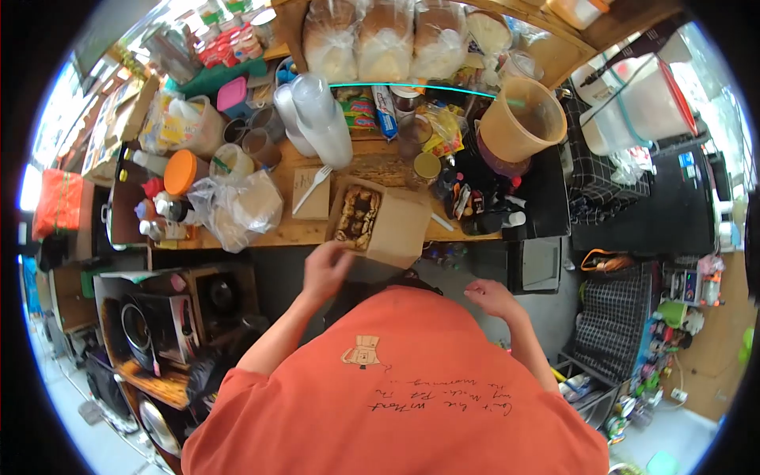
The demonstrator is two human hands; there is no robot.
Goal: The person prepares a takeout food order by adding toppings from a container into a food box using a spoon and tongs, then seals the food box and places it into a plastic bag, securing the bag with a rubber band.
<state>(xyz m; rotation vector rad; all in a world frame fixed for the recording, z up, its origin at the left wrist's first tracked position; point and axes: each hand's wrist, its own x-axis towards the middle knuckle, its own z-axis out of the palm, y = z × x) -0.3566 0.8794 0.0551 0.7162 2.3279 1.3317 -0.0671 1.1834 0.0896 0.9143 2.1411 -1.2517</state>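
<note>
An open brown cardboard box (400,229) sits at the front edge of the wooden table, its lid folded to the right. Inside lies a food with dark sauce and pale pieces (356,215). My left hand (327,269) is at the box's near left corner, with its fingers closed on the edge. My right hand (489,298) hangs in the air right of the box, in front of the table, fingers loosely bent and holding nothing. Left of the open box, a white plastic fork (313,188) lies on a flat brown box (309,202).
Stacked clear plastic cups (321,123) stand behind the boxes. A plastic bag (237,206) and an orange-lidded jar (184,172) are at the left. A large beige bucket (522,119) stands back right. Bagged bread (385,43) lines the shelf above.
</note>
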